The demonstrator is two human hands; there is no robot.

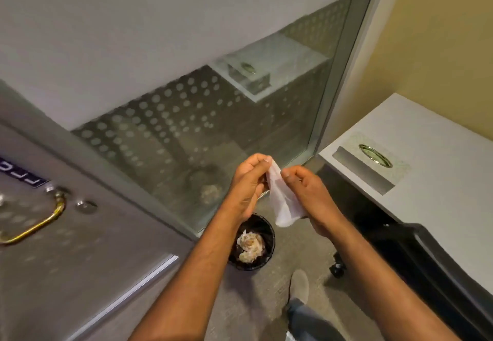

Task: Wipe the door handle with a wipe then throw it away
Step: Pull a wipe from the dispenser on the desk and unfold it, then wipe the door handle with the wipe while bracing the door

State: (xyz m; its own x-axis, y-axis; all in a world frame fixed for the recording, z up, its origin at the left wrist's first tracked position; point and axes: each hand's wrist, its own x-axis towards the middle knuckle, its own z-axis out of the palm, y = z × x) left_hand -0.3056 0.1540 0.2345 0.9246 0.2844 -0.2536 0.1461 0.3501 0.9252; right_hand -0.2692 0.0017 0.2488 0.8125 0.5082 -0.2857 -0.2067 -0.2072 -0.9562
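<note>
Holding a white wipe (280,196) between both hands, we pinch its top edge with the fingertips of our left hand (246,186) and grip the other side with our right hand (309,196), whose fingers curl closed around the sheet. The wipe is thin, pale and slightly translucent, stretched between the two grips up top and hanging in a loose, creased fold below, its lower corner drooping near our right wrist. It sits in the air in front of us, just above and a little to the right of a small black waste bin (262,227) on the carpeted floor; our left forearm crosses over part of the bin's rim. Inside the bin lies a heap of crumpled, yellowish-white paper (249,246). To the left stands a grey door with a curved brass door handle (40,223), well apart from the wipe, with a round lock (85,206) just beside it and a dark sign (21,174) above, its lettering too blurred to read. Ahead is a glass panel (165,127) frosted with dots. To the right a white desk (426,170) carries a round metal grommet (375,155), and a black chair (426,260) is tucked beneath. Our shoe (299,286) shows on the carpet below.
</note>
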